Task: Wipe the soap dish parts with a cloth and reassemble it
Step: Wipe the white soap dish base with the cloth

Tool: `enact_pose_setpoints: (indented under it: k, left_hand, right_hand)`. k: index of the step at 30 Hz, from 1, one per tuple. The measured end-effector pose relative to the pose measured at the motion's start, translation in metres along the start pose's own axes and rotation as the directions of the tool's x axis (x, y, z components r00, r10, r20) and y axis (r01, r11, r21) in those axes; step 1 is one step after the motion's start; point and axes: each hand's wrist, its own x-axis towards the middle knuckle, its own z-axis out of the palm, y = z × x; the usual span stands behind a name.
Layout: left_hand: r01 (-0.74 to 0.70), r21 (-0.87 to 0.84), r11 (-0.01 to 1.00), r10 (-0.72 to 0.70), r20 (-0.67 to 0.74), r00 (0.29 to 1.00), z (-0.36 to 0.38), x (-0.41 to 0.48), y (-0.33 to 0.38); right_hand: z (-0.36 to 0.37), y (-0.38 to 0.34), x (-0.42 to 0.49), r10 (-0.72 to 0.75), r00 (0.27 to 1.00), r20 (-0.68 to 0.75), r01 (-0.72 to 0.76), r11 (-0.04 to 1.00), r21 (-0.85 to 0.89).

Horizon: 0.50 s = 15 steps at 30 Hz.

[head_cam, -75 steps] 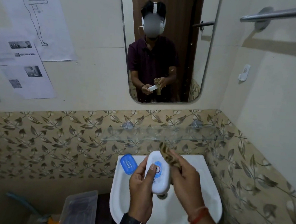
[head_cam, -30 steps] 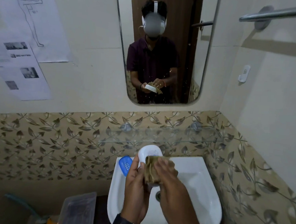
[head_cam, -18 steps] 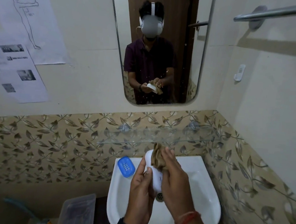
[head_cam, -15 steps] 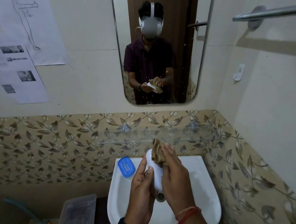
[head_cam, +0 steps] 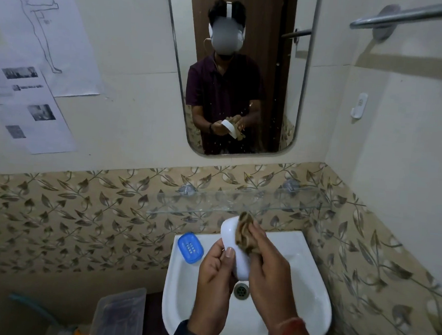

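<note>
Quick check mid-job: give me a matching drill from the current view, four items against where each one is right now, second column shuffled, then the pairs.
Items:
1. white soap dish shell
2. brown cloth
3. blue soap dish insert
4. drain

Places:
A. lying on the back left rim of the sink
B. bunched under the right hand, pressed on the white shell
C. at the bottom of the basin, below both hands
D. gripped by the left hand above the basin

Pairs: 1-D, 2-B, 3-A, 4-C

Dim, soft, wide-angle edge warping
</note>
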Motion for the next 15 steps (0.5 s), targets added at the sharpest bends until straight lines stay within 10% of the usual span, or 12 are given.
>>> enact_pose_setpoints:
  k: [10,15]
  left_hand:
    - [-0.062,-0.069,0.996,0.056,-0.079,0.995,0.004,-0.001,0.014]
    - [-0.122,0.117,0.986,0.123,-0.009,0.992,0.001,0.002,0.002]
  right_hand:
    - [-0.002,0.006,-0.04,-0.331,0.936,0.117,0.34,0.939,-0.063]
    - [-0.004,0.013,-0.04,-0.242,0.97,0.006,0.242,0.97,-0.035]
